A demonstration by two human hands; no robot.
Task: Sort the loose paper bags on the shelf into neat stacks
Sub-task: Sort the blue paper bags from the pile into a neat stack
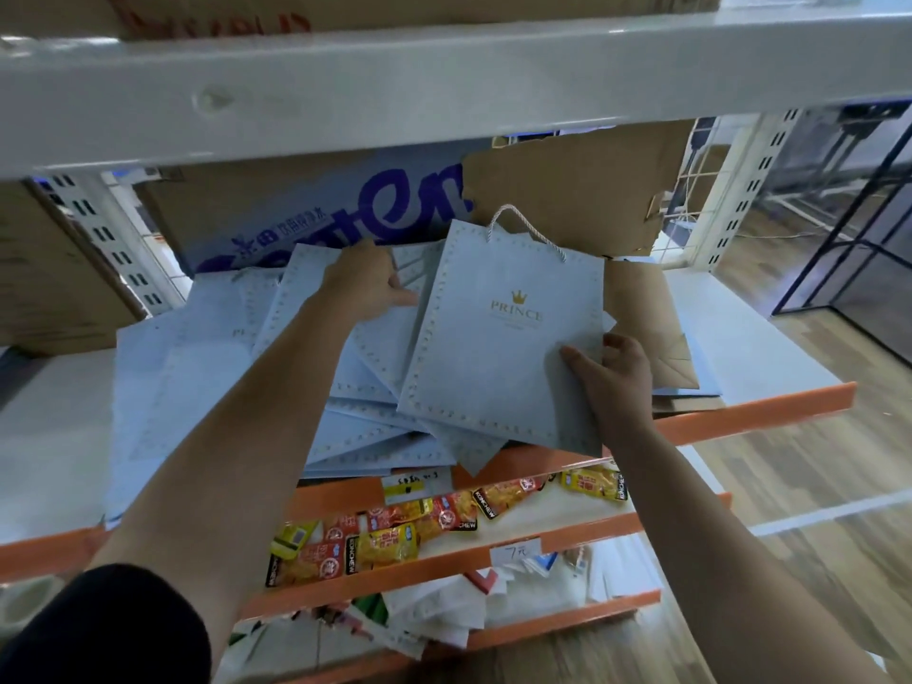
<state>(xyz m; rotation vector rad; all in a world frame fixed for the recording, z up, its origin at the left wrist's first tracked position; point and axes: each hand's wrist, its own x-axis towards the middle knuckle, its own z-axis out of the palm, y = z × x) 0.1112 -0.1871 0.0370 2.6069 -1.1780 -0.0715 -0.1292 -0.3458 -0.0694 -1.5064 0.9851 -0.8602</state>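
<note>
Dark sleeve (113, 629) at the lower left of the frame, and from it a bare forearm reaching up into the shelving. At its end the left hand (365, 283) has its fingers curled over the top edge of an askew bag (306, 278) at the back of the heap, with the thumb lying along the bag's face.

Right of centre, the right hand (617, 372) pinches the crown bag (493, 367) by its right edge: thumb flat on the front, fingers folded round behind. That bag is pale blue with a dotted border, a gold crown and the word PRINCE, and it is lifted at a tilt above the others. Its twisted rope handle (528, 232) arches at the top.

Under both hands the loose blue bags (375, 436) lie fanned and overlapping on the shelf (765, 407), some jutting past its orange front edge. Larger blue bags (187, 387) lie flat at centre left. Just beside the crown bag on the right lies a brown paper bag (646, 318).

Behind, against the back, stand a cardboard box (321, 209) with blue lettering and a torn cardboard sheet (582, 190). On the shelf below, red and yellow snack packets (395, 535) are scattered, with a handwritten price label (515, 550) on the orange edge. Wooden floor (814, 486) shows at the right.
</note>
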